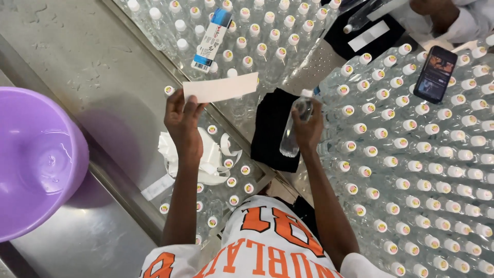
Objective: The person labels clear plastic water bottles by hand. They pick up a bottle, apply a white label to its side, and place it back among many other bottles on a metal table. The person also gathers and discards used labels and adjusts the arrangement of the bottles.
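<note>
Left hand (182,121) pinches white label strip (221,87); right hand (307,126) grips clear bottle (294,128).

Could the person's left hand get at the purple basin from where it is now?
Probably yes. The left hand holds a white paper strip up over the bottles, and only bare metal counter lies between it and the purple basin. But the grip is taken, so the strip would likely have to go down first.

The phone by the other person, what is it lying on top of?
The phone lies on the caps of clear bottles packed together. The caps right under it are covered.
</note>
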